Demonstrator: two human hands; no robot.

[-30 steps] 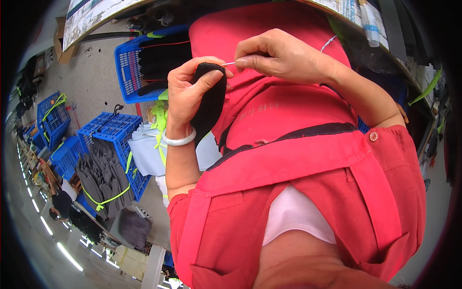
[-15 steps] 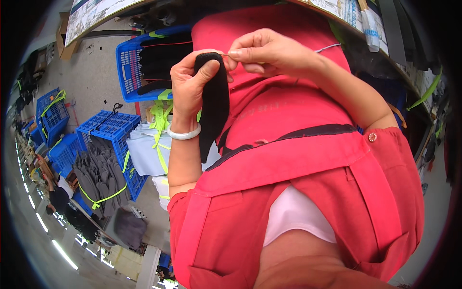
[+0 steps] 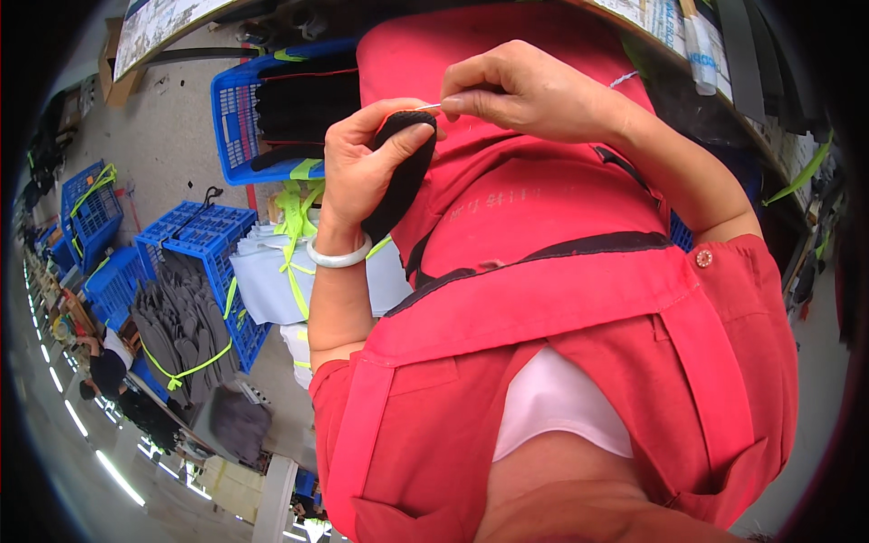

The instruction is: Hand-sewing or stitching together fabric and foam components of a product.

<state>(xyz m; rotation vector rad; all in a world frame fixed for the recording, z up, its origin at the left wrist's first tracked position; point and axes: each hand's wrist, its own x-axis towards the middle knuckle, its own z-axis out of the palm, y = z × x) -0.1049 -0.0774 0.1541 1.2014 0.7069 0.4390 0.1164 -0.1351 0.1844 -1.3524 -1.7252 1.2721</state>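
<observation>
My left hand [image 3: 358, 172] is closed on a black insole-like piece [image 3: 407, 176], long and round-ended, thumb on its face. An orange edge shows along its top. Close beside, my right hand [image 3: 507, 95] pinches a thin pale needle-like piece [image 3: 429, 107] that reaches toward the black piece's top edge. Whether its tip goes into the edge, I cannot tell. Both hands are above the red apron [image 3: 534, 195] over my lap. A short white twisted cord [image 3: 625, 79] lies on the red cloth beyond my right wrist.
At the left, a blue crate [image 3: 237, 167] holds black pieces. Another blue crate [image 3: 195, 226] stands near a tied bundle of grey pieces [image 3: 186, 326] and a pale stack [image 3: 272, 276] with yellow-green ties. A worktable edge [image 3: 634, 27] runs along the top. Another person [image 3: 109, 371] is far left.
Both hands have shifted slightly, and the black piece is tilted more, its lower end swung left toward my wrist. The pale thin piece at my right fingertips now shows more plainly.
</observation>
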